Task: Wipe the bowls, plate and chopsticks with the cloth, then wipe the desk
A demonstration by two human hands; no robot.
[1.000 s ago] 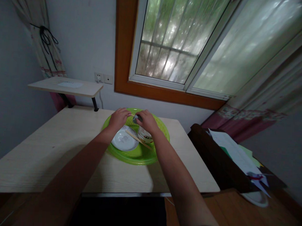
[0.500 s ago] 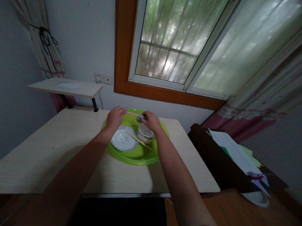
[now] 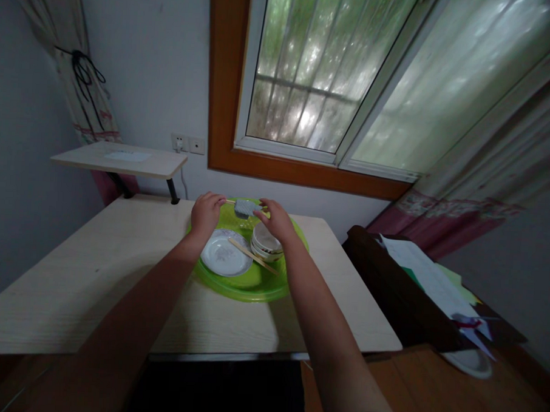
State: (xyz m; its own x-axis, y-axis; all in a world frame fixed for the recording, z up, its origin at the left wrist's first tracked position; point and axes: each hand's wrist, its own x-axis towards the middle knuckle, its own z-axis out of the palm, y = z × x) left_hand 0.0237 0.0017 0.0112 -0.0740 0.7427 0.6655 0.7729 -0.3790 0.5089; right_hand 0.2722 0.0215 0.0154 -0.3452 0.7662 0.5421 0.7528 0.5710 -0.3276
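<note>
above the table [image 3: 95, 240], the left hand [image 3: 204, 216] pinches a stick [image 3: 230, 201], the right hand [image 3: 277, 220] a grey cloth [image 3: 246, 209].

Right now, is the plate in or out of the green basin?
In: the plate lies inside the basin, whose green rim shows beyond the plate's near edge.

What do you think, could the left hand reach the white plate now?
Probably yes: the white plate lies close to the left hand, its middle uncovered, though that hand holds a thin stick and chopsticks overlap the plate's right side.
</note>
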